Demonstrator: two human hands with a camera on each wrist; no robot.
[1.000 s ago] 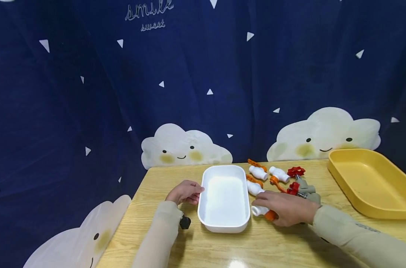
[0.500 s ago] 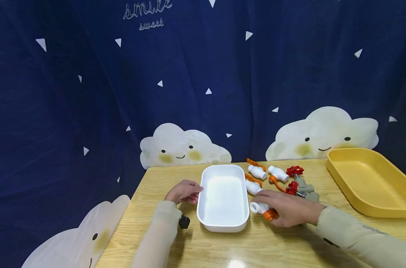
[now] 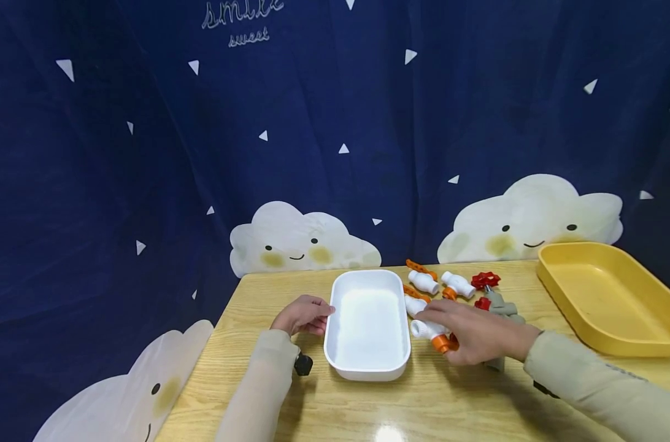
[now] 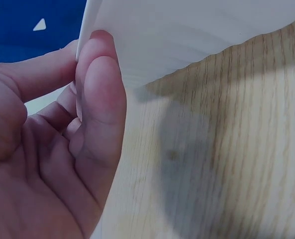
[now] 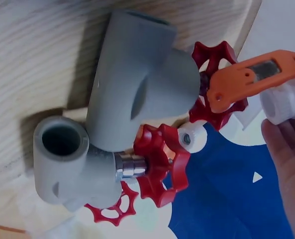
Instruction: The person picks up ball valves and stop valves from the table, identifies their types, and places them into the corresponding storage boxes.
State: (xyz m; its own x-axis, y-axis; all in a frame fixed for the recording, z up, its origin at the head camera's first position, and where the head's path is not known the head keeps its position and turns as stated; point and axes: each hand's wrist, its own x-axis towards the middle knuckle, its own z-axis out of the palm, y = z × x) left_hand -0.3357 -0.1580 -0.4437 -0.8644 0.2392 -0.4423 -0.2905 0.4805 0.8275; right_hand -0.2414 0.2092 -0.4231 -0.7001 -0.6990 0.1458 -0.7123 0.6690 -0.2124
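My left hand (image 3: pixel 303 316) pinches the left rim of a white rectangular tray (image 3: pixel 368 325) between thumb and fingers. The left wrist view shows the fingertips on the tray's wall (image 4: pixel 177 35). My right hand (image 3: pixel 475 331), just right of the tray, grips a white ball valve (image 3: pixel 425 330) with an orange lever handle (image 5: pixel 256 74). Its open pipe end points toward the tray. Behind and beside this hand lie more white ball valves (image 3: pixel 423 282) with orange levers. Grey stop valves (image 5: pixel 132 79) with red handwheels (image 3: pixel 485 280) lie there too, partly hidden by the hand.
A yellow tray (image 3: pixel 611 294) stands at the right of the wooden table (image 3: pixel 340 411). A dark blue cloth (image 3: pixel 313 123) with clouds and white triangles hangs behind the table and along its left side.
My right hand has raised the white ball valve slightly and turned a little, uncovering part of a grey valve below. The left hand keeps its hold on the white tray.
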